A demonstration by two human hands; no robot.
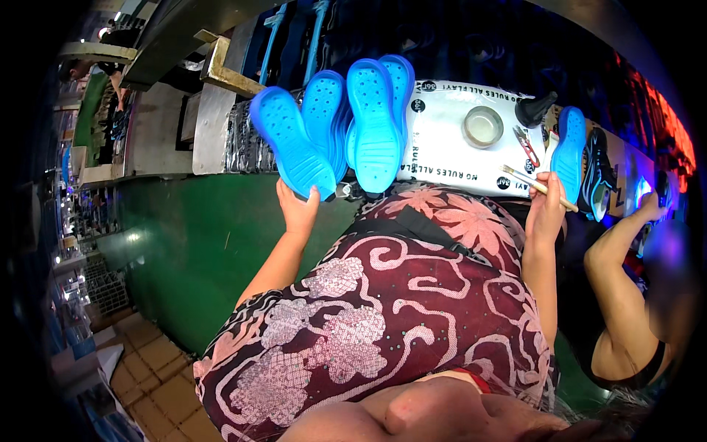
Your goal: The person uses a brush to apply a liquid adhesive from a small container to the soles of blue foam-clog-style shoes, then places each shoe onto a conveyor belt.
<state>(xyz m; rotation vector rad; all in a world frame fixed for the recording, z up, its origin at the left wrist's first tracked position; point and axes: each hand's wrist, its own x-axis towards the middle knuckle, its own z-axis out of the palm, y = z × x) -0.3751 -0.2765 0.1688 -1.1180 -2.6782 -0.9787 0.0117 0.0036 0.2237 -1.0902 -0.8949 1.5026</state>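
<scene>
Soles [346,125], bright blue, are leaning in a row on the workbench [442,140]; my left hand [297,208] is gripping the leftmost one. I'm clasping a brush [537,186] in my right hand [546,208], near the small round tin [482,126], contents unclear.

A round shallow dish [483,126] sits on the white sheet [442,147] just beyond the fingers, with a black funnel-shaped stopper [533,109] and red-handled snips [526,144] beside it. Farther right, past the fingertips, a co-worker's arm [622,243] rests by dark shoes [598,173].

White-covered bench [449,158], blue soles [372,125], round tin [482,127], scissors [526,145]
</scene>
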